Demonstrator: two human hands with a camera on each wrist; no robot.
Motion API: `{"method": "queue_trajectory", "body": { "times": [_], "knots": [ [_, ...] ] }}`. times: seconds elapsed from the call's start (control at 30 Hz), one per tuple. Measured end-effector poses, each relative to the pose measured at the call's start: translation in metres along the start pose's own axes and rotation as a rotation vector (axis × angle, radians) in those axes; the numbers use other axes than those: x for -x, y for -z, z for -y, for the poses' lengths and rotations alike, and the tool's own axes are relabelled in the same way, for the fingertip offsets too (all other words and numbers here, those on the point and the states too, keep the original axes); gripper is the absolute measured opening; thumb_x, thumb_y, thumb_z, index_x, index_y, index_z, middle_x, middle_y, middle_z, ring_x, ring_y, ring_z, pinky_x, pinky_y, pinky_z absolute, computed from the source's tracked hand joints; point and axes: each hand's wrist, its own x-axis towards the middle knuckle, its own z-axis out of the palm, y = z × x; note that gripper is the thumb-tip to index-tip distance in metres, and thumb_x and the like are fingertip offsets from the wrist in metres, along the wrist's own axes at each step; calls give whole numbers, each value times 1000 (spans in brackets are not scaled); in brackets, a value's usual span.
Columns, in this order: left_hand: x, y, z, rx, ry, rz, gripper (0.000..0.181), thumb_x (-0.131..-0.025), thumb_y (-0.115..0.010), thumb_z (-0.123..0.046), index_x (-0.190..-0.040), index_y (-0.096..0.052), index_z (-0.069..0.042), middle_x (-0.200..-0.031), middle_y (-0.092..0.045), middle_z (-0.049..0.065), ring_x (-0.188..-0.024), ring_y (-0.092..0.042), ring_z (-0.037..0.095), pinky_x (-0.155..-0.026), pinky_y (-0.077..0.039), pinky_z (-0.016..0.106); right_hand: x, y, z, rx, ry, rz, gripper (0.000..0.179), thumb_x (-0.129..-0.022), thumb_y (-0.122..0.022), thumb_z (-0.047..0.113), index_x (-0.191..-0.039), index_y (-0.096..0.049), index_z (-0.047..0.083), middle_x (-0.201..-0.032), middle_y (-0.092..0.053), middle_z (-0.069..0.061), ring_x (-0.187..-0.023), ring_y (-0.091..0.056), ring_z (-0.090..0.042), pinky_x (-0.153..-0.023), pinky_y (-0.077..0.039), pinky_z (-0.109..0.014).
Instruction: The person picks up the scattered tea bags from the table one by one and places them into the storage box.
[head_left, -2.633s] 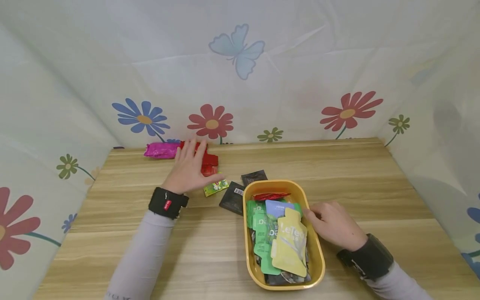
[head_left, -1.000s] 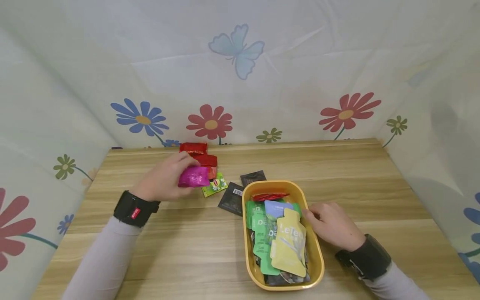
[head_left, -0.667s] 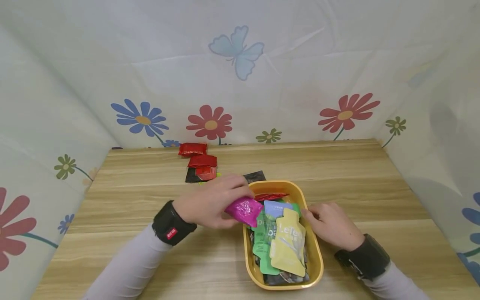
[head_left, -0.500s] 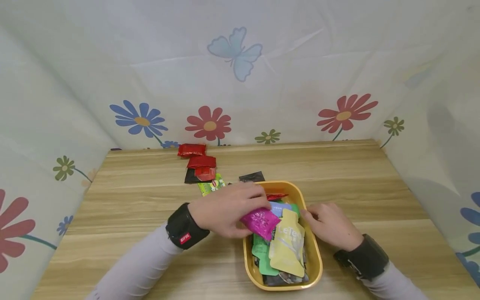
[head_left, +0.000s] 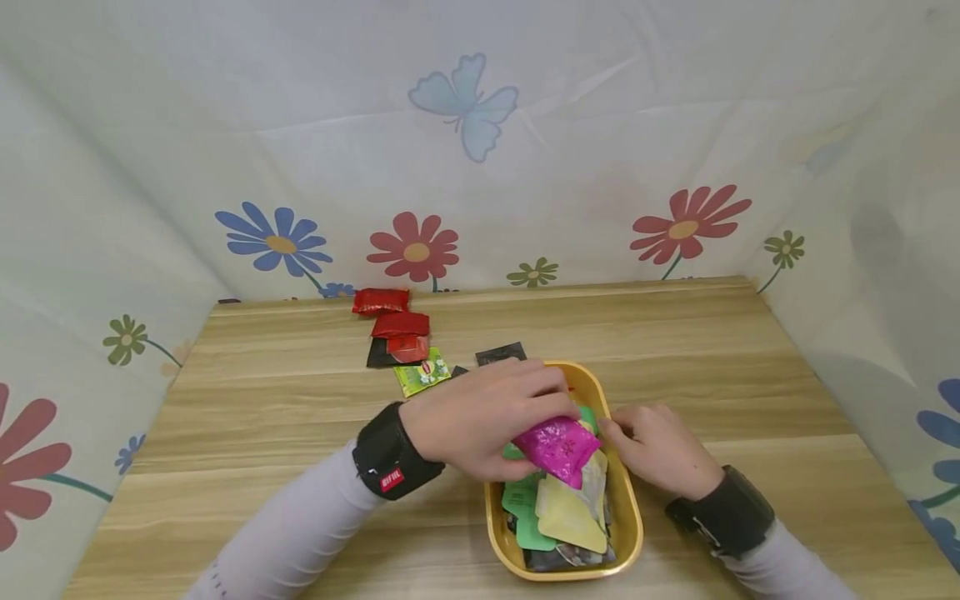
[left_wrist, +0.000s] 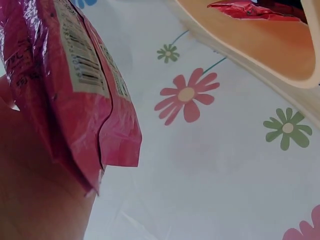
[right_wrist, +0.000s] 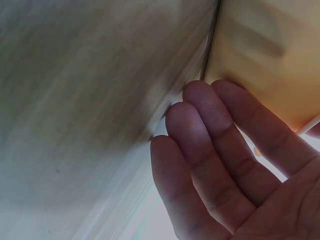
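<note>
My left hand (head_left: 487, 421) grips a shiny magenta foil packet (head_left: 558, 448) over a yellow plastic bin (head_left: 628, 542). In the left wrist view the magenta packet (left_wrist: 85, 90) shows a barcode label and a crimped end. Below it, the bin holds green pouches (head_left: 527, 508), a pale yellow pouch (head_left: 572, 517) and dark sachets; the hand hides part of them. At the bin's right side my right hand (head_left: 663, 450) pinches the rim, its fingers (right_wrist: 197, 125) against the outer wall and its thumb at the top edge.
Back left on the wooden table (head_left: 285, 400) lie two red packets (head_left: 381, 301), a black-and-red sachet (head_left: 393, 352) and a green-yellow sachet (head_left: 423, 372). Behind the bin is a black sachet (head_left: 501, 353). A flower-printed curtain (head_left: 585, 167) surrounds the table.
My left hand picked up the magenta packet at the back left and carried it right and toward me, over the bin. The right hand stayed at the bin's rim.
</note>
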Motion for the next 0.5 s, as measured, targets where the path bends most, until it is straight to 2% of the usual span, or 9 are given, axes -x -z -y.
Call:
{"method": "queue_trajectory", "body": {
  "times": [0.1,0.2,0.23,0.33,0.5],
  "knots": [
    [1,-1,-1,20,7,30,94,-71,-67,-72,-148,-46,-20,-140,-44,-4,-128,-36,7,-109,-29,27,0,0,0,5,5,-6,39,-99,-53,32,-61,-51,26,-53,-36,14,-48,-36,-4,-46,-30,-24],
    [5,-2,0,47,29,47,123,-61,-53,-90,-160,-26,-22,-162,-23,0,-148,-17,14,-119,-14,38,-1,-1,1,12,4,-7,38,-99,-54,31,-61,-52,26,-53,-36,14,-47,-36,-4,-46,-30,-24],
    [7,-1,1,56,41,47,128,-59,-49,-93,-162,-20,-23,-165,-15,1,-150,-10,15,-120,-9,41,-1,-1,1,12,1,-6,38,-98,-54,31,-61,-52,26,-53,-36,14,-47,-36,-4,-46,-30,-24],
    [14,0,6,77,75,21,129,-59,-49,-93,-163,-13,-25,-168,-3,-1,-152,-1,16,-121,-2,44,-1,-2,1,8,-10,2,37,-98,-55,32,-62,-54,26,-53,-36,14,-47,-36,-4,-46,-31,-25],
    [36,2,27,69,177,-35,128,-60,-56,-90,-163,-12,-29,-168,-3,-2,-152,-7,17,-120,-8,47,0,-2,0,11,-24,8,39,-99,-54,34,-61,-53,25,-54,-36,13,-48,-36,-5,-47,-30,-24]
  ]
}}
